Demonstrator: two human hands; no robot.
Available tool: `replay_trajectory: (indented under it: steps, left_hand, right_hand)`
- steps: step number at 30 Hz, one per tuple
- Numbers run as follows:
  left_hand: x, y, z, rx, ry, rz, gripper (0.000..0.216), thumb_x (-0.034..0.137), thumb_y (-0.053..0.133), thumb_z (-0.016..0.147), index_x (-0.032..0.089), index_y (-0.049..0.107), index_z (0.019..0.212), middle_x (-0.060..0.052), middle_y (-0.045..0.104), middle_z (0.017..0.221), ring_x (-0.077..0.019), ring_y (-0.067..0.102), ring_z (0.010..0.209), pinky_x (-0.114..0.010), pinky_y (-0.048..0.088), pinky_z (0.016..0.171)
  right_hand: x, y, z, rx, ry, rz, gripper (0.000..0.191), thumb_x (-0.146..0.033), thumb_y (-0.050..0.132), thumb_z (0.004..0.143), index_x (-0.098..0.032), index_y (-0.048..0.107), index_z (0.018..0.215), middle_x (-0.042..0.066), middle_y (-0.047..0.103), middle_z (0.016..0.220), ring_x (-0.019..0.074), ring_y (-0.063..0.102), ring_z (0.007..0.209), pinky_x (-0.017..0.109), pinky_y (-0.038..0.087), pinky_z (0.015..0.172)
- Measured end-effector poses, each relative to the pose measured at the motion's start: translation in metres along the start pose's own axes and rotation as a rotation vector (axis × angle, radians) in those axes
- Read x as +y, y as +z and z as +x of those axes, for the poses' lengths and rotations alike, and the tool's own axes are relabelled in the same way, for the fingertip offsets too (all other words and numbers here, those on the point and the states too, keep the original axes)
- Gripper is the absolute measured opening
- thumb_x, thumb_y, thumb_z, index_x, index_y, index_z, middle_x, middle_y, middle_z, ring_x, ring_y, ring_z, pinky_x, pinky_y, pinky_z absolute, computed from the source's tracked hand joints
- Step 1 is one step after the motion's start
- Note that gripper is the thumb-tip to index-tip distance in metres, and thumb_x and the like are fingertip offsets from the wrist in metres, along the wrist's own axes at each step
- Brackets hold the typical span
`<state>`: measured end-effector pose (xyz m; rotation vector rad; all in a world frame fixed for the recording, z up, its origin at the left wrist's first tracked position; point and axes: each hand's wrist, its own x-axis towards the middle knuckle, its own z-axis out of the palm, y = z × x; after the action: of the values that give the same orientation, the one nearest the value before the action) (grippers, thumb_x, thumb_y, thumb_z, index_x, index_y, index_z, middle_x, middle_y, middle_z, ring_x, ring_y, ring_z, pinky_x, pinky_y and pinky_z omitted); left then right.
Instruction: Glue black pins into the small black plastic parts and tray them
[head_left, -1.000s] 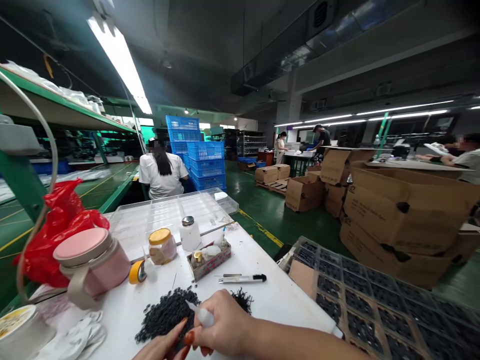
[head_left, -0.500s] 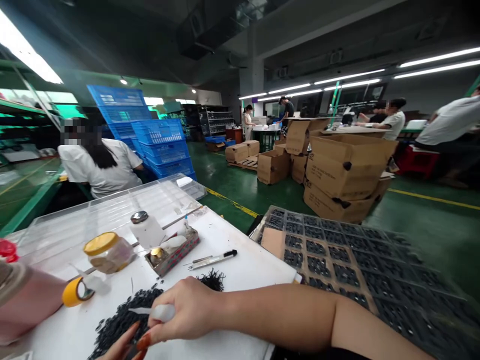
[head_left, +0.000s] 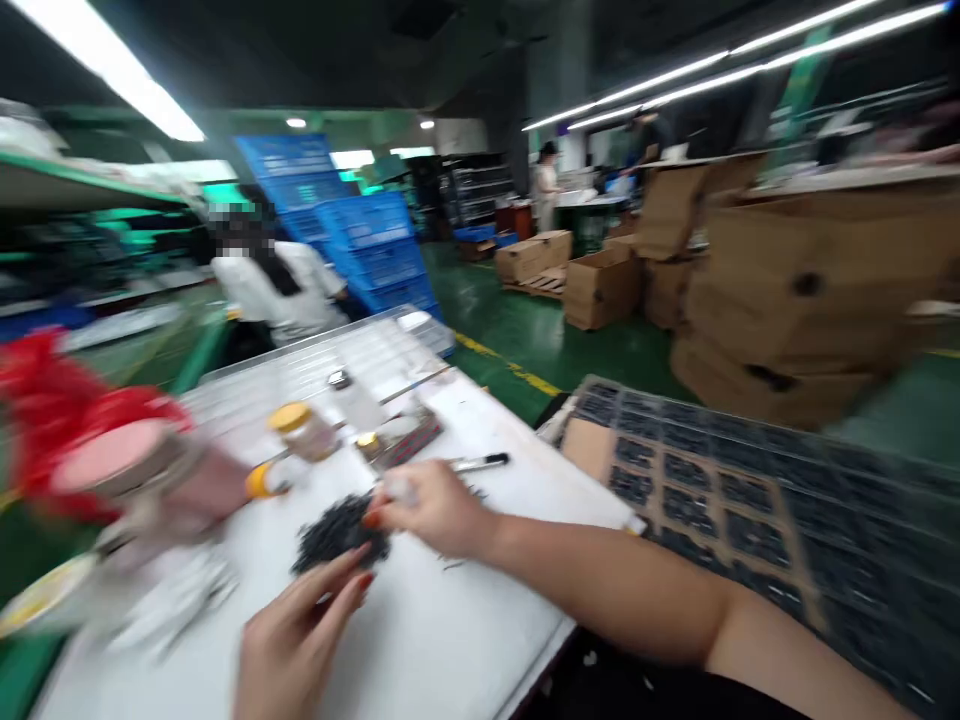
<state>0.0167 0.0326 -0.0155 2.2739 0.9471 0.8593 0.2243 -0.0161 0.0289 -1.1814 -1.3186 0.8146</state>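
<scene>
Head-worn camera looks forward and down, close over the left hand point(head_left: 294, 640) and right hand point(head_left: 435, 508)

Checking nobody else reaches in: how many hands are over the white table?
2: left hand near the front edge, fingertips by the black parts; right hand behind that pile. None seem hidden.

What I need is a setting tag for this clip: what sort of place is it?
Probably a factory assembly floor: stacked cartons, blue crates, and a worktable with a pile of small black parts.
</scene>
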Motion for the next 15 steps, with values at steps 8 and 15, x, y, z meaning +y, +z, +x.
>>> replay_trajectory:
  steps: [8, 15]
  left_hand:
    - [0.034, 0.016, -0.005, -0.049, -0.035, 0.032, 0.014, 0.029, 0.065, 0.083, 0.02, 0.073, 0.089, -0.004, 0.07, 0.077, -0.0141, 0.061, 0.063, -0.023, 0.049, 0.06]
    - [0.012, -0.032, -0.004, 0.242, -0.161, 0.243, 0.022, 0.022, 0.062, 0.084, 0.02, 0.069, 0.104, -0.008, 0.065, 0.109, -0.021, 0.059, 0.1, -0.03, 0.05, 0.083]
  right_hand:
    - [-0.007, -0.024, -0.006, 0.154, -0.224, -0.365, 0.015, -0.032, 0.067, 0.078, -0.017, 0.07, 0.073, 0.002, 0.069, 0.071, 0.0168, 0.061, 0.065, 0.026, 0.043, 0.066]
    - [0.0, -0.028, -0.012, 0.226, -0.258, -0.496, 0.02, -0.04, 0.067, 0.077, -0.02, 0.073, 0.076, 0.002, 0.069, 0.07, 0.0195, 0.062, 0.065, 0.029, 0.042, 0.06]
